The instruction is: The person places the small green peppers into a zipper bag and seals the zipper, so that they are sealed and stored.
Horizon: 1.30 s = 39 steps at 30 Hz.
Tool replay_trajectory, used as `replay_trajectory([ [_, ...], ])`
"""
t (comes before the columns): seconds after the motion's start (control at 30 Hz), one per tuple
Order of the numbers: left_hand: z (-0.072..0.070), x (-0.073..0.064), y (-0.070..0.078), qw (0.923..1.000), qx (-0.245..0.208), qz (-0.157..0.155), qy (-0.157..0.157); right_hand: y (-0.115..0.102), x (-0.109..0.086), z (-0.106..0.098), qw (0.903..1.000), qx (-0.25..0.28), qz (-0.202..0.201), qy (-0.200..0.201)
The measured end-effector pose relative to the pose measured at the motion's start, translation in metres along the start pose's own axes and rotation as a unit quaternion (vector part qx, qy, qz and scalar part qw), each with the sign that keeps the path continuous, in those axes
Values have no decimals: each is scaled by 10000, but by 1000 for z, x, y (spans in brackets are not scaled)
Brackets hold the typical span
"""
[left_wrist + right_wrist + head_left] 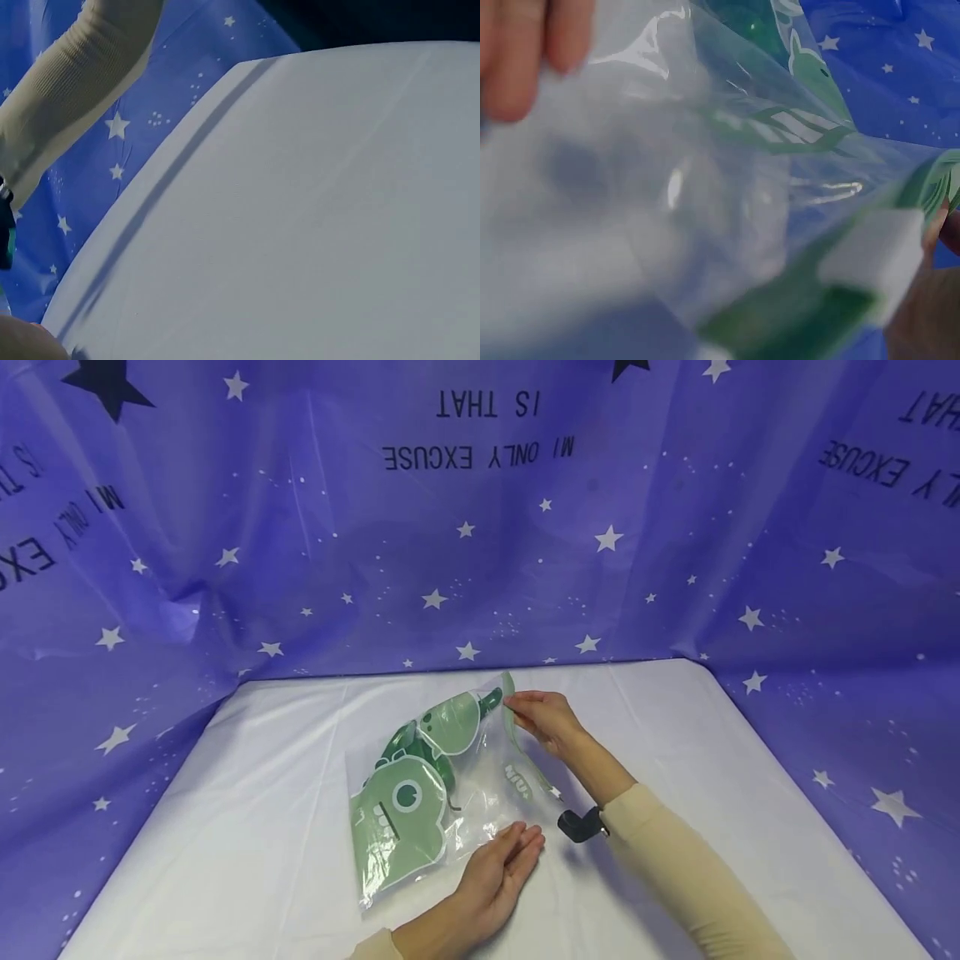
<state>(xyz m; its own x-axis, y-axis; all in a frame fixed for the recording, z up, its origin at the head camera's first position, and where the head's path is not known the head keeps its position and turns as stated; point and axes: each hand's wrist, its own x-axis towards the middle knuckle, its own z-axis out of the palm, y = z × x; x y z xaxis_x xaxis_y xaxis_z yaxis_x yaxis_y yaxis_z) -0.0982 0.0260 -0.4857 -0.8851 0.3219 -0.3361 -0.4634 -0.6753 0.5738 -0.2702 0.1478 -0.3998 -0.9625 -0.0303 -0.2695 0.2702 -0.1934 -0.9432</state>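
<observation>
A clear zip bag (405, 810) with green cartoon dinosaur prints lies tilted on the white table, a glossy dark green thing (397, 742) inside it, partly hidden behind the prints. My right hand (547, 720) pinches the bag's green zip edge (517, 739) at its upper corner and lifts that side. Farther down this edge sits a white zip slider (555, 792), large and blurred in the right wrist view. My left hand (498, 877) lies with fingers extended beside the bag's lower edge. Its fingers (514, 67) show at the upper left of the right wrist view.
The table (247, 827) has a white cloth over it. Purple sheeting (480, 527) with stars and lettering hangs behind and at both sides. A black wrist camera (581, 825) sticks out below my right wrist, close over the table.
</observation>
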Motion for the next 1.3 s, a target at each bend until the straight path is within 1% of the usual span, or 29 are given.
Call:
replay_trajectory([
  [0.1, -2, 7, 5, 9995, -291, 65, 83, -4, 2, -5, 9997, 233, -67, 40],
  [0.17, -2, 11, 11, 9982, -540, 112, 235, -4, 4, -11, 9990, 438, -58, 84],
  [0.27, -4, 17, 20, 9961, -713, 257, 461, 0, 6, -22, 9976, 691, 10, 99],
  [0.3, -5, 19, 24, 9949, -774, 292, 573, 1, 7, -26, 9974, 711, 36, 119],
  [0.37, -8, 21, 31, 9937, -757, 371, 744, 6, 7, -33, 9974, 682, 127, 169],
  [0.43, -12, 21, 37, 9919, -856, 409, 840, 12, 7, -40, 9977, 576, 225, 280],
  [0.47, -13, 20, 41, 9914, -918, 396, 847, 15, 6, -44, 9976, 538, 264, 332],
  [0.53, -15, 18, 46, 9918, -985, 320, 746, 21, 6, -52, 9970, 515, 353, 449],
  [0.6, -16, 16, 48, 9928, -1036, 159, 581, 25, 7, -58, 9967, 507, 405, 493],
  [0.7, -17, 15, 48, 9951, -942, -72, 277, 31, 7, -64, 9965, 611, 397, 418],
  [0.77, -18, 17, 46, 9961, -850, -195, 121, 33, 6, -66, 9970, 641, 369, 248],
  [0.83, -17, 19, 42, 9977, -634, -228, -36, 35, 3, -68, 9971, 675, 347, -14],
  [0.93, -15, 23, 38, 9996, -183, -170, -157, 37, -8, -73, 9964, 430, 309, -662],
  [1.03, -12, 27, 38, 9993, 346, 3, -126, 40, -21, -79, 9926, -66, 228, -1193],
  [1.1, -10, 30, 39, 9979, 623, 139, -112, 42, -28, -84, 9887, -361, 169, -1446],
  [1.17, -7, 34, 42, 9964, 778, 304, -111, 41, -35, -88, 9850, -624, 135, -1603],
  [1.3, -2, 42, 46, 9942, 837, 669, -124, 42, -47, -94, 9715, -1195, 97, -2044],
])
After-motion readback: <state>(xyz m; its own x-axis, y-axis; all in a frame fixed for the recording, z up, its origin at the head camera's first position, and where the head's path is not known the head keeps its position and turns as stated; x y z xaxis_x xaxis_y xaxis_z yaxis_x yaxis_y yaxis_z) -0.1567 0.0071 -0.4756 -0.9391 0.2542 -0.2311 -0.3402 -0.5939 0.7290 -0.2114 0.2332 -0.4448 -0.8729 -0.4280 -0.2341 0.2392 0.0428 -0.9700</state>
